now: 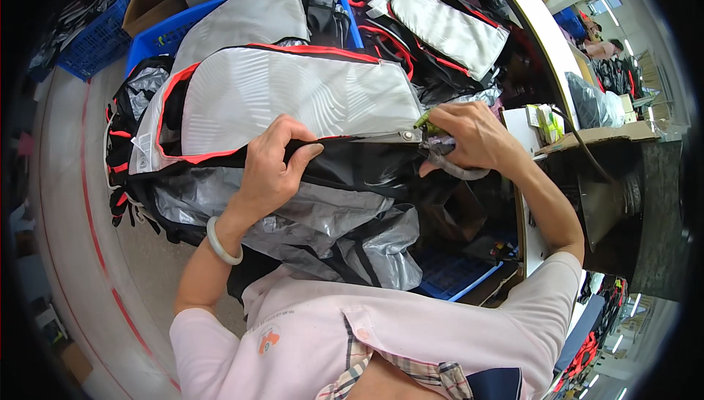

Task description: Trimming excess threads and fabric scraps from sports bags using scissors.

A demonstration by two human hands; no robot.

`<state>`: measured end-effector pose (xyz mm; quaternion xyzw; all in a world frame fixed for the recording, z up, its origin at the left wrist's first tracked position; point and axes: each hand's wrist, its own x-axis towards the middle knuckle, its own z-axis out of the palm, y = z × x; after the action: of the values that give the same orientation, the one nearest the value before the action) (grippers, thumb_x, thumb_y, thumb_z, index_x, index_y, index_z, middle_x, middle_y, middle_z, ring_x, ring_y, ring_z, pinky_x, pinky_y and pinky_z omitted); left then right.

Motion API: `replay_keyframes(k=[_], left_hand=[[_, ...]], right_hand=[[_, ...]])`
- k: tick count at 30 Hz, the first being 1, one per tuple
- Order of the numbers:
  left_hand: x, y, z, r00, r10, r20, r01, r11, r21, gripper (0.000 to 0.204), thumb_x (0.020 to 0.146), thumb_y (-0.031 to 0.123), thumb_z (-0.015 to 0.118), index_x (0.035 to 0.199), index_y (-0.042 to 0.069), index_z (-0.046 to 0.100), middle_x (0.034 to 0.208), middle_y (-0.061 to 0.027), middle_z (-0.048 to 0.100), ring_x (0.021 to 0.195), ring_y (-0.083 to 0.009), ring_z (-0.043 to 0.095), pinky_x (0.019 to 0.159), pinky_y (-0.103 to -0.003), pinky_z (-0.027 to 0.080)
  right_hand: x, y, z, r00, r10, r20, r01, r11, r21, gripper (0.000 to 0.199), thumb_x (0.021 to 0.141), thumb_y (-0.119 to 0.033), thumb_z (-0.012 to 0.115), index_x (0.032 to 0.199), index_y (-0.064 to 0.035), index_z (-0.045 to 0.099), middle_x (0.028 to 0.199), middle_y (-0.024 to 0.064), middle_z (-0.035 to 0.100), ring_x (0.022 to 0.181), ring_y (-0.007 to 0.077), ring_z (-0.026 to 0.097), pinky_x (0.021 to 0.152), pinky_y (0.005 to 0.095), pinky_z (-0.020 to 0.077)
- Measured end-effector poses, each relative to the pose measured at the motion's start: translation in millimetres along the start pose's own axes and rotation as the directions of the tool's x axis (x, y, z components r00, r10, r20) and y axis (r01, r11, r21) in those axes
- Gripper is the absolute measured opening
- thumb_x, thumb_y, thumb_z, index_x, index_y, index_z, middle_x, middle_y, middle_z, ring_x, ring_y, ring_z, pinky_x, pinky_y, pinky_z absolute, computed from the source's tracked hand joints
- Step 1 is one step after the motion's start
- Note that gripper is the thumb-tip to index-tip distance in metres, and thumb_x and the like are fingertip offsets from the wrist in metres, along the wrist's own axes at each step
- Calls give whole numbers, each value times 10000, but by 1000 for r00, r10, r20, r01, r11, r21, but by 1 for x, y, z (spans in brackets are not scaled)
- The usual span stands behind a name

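A bag piece lies across in front of me, with a pale grey patterned panel [286,96], red-orange edging and black fabric. Silvery lining [323,217] hangs from its near side. My left hand [273,165] is closed on the panel's near edge, thumb and fingers pinching the black fabric. By the panel's right corner, next to a metal snap [408,136], my right hand [473,136] wraps round what looks like scissors [469,172] with grey and green wrapped handles. The fingers hide much of this tool, and its blades cannot be made out clearly.
Blue crates [158,37] behind the work hold more bag pieces, including another pale panel [451,30]. A cardboard box [154,0] stands at the far left. A white table edge [539,41] and a dark cable [587,147] are on the right. Below sits another blue crate [462,275].
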<state>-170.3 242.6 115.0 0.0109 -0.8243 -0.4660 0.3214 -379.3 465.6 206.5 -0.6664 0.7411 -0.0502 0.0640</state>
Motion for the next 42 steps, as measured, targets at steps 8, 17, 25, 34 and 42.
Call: replay_keyframes(k=[8, 17, 25, 34, 42], left_hand=[[-1, -1, -6, 983, -120, 138, 131, 989, -72, 144, 788, 55, 679, 862, 5, 567, 770, -111, 613, 689, -258, 597, 626, -341, 446], [-15, -11, -33, 891, -264, 369, 229, 964, 136, 134, 791, 112, 663, 866, 14, 611, 761, -99, 657, 710, -281, 597, 754, -346, 409], [-25, -15, -17, 987, 87, 133, -132, 916, 380, 194, 775, 106, 705, 781, 48, 520, 740, -67, 546, 715, -258, 531, 719, -378, 373], [-25, -22, -11, 967, 252, 25, -241, 885, 399, 262, 760, 91, 740, 839, 58, 492, 752, -48, 522, 697, -248, 500, 681, -377, 375], [-26, -25, -19, 990, 132, 49, -141, 925, 353, 246, 765, 46, 707, 946, 30, 542, 762, -65, 547, 702, -254, 518, 693, -378, 390]], right_hand=[[-21, -6, 39, 990, 127, -55, -104, 943, 315, 525, 607, -412, 858, 683, -3, 539, 555, 137, 497, 503, 323, 515, 501, 380, 401], [3, -8, 61, 992, 121, 38, -127, 947, 296, 639, 615, -491, 821, 883, 0, 513, 758, 142, 509, 705, 354, 541, 602, 418, 401], [28, -16, 77, 995, -18, 98, -17, 938, 346, 677, 619, -527, 804, 921, 1, 506, 820, 136, 525, 766, 352, 565, 633, 421, 427], [31, -13, 86, 998, -25, 65, -2, 924, 381, 644, 611, -510, 813, 838, 8, 504, 744, 141, 519, 698, 382, 549, 593, 424, 415], [23, -11, 99, 996, 85, 15, -80, 833, 547, 544, 649, -403, 833, 749, 11, 494, 616, 127, 437, 552, 276, 468, 524, 376, 366]])
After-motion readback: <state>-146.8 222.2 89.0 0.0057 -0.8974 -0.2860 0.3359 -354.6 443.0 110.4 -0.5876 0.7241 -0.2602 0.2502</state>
